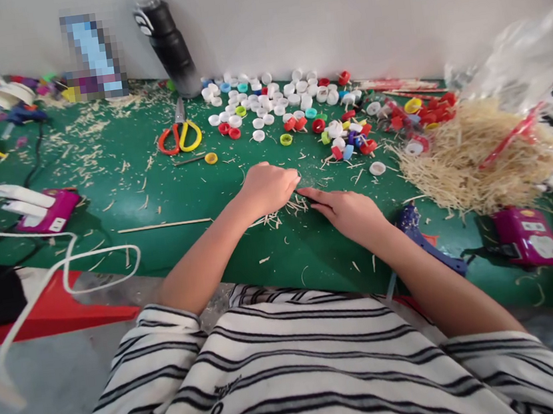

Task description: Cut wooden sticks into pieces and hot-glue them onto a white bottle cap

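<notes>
Slivers of pale wood [298,205] lie on the green tabletop [274,268] just by your fingertips in the head view, with a thin stick [165,225] off to the left. Your hands nearly meet: the left hand [271,187] is curled in, the right hand [350,212] has index finger and thumb slightly parted, and you cannot really tell whether either grips something small. Bottle caps [259,135] lie beyond, near the scissors [190,135].

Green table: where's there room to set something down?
Mostly bare, bar stray shavings: between the scissors and thin stick, and between the left hand and striped shirt. Crowded: bottle caps by the wall, pale strand heap at right.
</notes>
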### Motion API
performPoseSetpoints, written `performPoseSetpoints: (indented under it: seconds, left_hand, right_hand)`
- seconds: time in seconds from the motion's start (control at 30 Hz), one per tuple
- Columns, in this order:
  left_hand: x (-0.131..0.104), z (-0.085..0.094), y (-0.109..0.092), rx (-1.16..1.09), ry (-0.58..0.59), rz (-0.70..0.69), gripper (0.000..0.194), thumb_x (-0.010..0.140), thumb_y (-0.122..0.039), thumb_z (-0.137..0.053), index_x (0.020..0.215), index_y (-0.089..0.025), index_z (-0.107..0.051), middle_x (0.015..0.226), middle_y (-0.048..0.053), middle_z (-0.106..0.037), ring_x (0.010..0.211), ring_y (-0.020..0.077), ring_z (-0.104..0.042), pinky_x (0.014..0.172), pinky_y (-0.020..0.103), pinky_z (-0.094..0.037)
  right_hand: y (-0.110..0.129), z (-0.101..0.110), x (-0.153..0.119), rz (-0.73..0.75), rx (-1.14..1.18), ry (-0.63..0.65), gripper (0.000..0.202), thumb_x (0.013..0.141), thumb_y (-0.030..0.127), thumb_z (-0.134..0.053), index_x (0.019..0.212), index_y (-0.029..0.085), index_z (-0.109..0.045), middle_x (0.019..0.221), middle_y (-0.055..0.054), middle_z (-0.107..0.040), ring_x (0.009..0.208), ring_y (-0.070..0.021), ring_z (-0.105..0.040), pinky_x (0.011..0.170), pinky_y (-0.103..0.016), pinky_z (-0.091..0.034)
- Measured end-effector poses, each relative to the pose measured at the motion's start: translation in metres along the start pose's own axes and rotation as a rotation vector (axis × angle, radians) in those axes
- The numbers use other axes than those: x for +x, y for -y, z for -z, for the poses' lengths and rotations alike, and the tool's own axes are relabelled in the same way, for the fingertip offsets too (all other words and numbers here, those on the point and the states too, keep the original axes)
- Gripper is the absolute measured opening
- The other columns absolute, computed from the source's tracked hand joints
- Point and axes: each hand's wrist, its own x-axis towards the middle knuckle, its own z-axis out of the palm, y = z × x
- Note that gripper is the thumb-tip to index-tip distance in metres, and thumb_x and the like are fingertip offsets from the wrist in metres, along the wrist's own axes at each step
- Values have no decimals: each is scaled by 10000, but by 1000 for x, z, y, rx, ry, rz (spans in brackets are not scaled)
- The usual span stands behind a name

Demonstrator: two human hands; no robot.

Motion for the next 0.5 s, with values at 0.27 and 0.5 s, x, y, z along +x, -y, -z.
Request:
performPoseSetpoints:
  seconds: [0.27,0.5]
  left_hand:
    - [0,-5,4,-17,-32,25,433,1024,-356,-284,819,-192,-629,674,47,-618,582,164,-454,718,348,-343]
    - [-4,-6,16,-160,18,146,435,1021,-409,-301,703,-204,-515,600,23,-520,536,143,-374,602,314,-264]
  right_hand:
    - [-4,5,2,10,46,52,474,1051,418,-411,1521,459,-461,1037,-4,-787,794,-221,-704,649,-302,-470]
    - [-17,11,-10,9,81,106,460,1052,423,-412,1503,484,-474,1158,10,-772,868,-227,-725,702,-313,-511]
